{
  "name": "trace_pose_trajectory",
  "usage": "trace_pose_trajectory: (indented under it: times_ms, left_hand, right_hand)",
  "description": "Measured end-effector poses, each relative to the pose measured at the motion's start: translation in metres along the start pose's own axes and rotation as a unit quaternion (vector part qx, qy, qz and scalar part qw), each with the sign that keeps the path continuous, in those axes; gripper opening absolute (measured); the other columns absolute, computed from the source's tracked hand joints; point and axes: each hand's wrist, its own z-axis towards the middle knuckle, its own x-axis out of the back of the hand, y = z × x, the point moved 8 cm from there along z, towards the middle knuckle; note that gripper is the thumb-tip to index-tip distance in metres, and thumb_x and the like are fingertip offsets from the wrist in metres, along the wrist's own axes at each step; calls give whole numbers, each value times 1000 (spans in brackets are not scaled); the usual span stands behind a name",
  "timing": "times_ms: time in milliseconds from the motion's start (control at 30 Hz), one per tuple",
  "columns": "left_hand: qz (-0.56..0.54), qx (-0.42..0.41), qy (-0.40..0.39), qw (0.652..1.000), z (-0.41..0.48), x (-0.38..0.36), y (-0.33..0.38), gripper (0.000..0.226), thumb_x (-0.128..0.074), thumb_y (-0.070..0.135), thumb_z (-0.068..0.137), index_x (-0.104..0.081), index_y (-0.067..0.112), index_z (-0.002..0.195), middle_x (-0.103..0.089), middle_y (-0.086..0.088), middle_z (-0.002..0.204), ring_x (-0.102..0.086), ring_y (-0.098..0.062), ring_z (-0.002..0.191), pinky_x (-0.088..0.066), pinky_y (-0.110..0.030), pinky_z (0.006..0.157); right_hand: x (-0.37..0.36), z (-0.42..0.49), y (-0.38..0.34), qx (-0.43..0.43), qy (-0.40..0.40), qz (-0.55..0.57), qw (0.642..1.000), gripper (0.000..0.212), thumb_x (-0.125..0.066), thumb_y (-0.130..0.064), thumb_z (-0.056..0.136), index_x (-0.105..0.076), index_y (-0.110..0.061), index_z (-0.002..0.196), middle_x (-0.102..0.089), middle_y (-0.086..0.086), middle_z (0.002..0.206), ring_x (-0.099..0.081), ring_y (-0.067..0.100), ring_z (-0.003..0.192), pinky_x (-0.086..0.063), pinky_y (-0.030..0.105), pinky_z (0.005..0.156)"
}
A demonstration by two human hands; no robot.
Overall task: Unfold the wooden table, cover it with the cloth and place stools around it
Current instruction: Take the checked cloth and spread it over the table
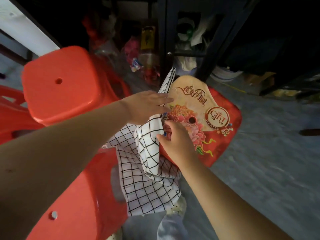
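Now; cloth (pixel 150 146) draped off printed stool (pixel 223 146); left grip (pixel 147 106) flat, apart, atop it; right grip (pixel 174 141) pinching its edge.

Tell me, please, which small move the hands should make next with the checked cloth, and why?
Probably lift the checked cloth clear of the printed stool. The right hand seems to pinch its bunched fold at the seat, the left hand lies flat on its upper edge, and the cloth hangs crumpled, not spread out.
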Motion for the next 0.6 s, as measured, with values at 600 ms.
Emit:
trace_pose_trajectory:
  times_ms: [600]
  left_hand:
    - [-97,-14,169,981,-101,34,1,13,-56,17,85,-64,8,91,-63,-9,121,-54,-31,119,-42,-42,100]
  right_hand:
    - [-37,-14,-53,118,-59,22,991,40,-63,-34,87,-54,-21,123,-62,-3,111,-57,17,103,-42,28,78]
